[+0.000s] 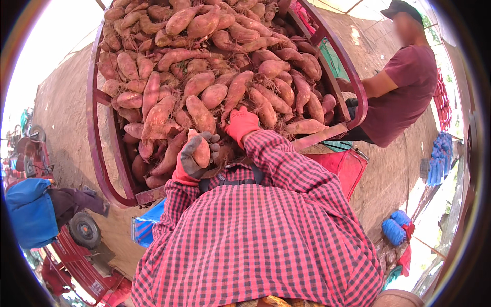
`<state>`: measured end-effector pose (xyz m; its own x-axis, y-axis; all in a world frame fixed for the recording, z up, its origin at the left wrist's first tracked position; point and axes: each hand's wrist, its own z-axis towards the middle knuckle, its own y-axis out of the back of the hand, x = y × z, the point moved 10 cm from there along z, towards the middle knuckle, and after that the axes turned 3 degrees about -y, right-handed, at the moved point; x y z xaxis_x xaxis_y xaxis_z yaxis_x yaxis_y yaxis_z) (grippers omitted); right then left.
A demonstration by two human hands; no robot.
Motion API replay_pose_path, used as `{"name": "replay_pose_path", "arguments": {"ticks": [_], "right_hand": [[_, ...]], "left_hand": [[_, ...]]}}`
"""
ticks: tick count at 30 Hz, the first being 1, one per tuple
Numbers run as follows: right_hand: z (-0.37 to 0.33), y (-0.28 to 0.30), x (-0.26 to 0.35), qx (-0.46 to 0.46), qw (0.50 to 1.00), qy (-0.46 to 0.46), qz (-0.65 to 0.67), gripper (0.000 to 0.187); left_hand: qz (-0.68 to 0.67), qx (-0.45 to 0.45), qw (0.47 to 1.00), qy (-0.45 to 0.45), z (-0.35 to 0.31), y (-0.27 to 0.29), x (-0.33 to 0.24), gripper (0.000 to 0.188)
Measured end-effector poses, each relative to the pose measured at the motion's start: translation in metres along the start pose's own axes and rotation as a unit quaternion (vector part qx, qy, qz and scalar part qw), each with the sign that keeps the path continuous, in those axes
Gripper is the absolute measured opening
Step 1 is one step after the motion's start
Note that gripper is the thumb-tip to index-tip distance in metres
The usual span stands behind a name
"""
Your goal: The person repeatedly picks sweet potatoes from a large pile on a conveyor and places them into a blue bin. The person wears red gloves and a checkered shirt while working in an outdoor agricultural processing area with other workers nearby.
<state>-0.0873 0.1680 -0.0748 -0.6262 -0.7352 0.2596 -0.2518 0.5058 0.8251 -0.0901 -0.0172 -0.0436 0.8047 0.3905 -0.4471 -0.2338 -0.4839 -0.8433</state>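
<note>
In front of me a large heap of reddish sweet potatoes [199, 110], many with stringy roots, fills a cart with a dark red metal frame [93, 128]. My left hand [188, 162], in a red glove with a grey palm, is closed around one sweet potato [201, 152] at the cart's near edge. Just right of it, my right hand [241, 124], in a red glove, grips the lower end of a long sweet potato [238, 91] lying on the heap. Its fingertips are partly hidden.
At the cart's right side stands another person [399, 97] in a dark red shirt, an arm toward the cart. A red container [340, 166] and a blue container [146, 225] sit below its near edge. Blue net bundles [396, 227] lie right; a wheeled red vehicle [76, 261] stands left.
</note>
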Motion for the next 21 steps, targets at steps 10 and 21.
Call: {"name": "replay_pose_path", "arguments": {"ticks": [10,21], "right_hand": [[0.005,0.019,-0.002,0.014,0.997,-0.006,0.079,0.075],[-0.029,0.089,-0.057,0.037,0.698,0.208,0.684,0.039]], "left_hand": [[-0.002,-0.022,0.999,-0.031,0.003,0.001,-0.007,0.054],[-0.056,0.069,0.988,-0.123,-0.031,-0.025,-0.045,0.062]]}}
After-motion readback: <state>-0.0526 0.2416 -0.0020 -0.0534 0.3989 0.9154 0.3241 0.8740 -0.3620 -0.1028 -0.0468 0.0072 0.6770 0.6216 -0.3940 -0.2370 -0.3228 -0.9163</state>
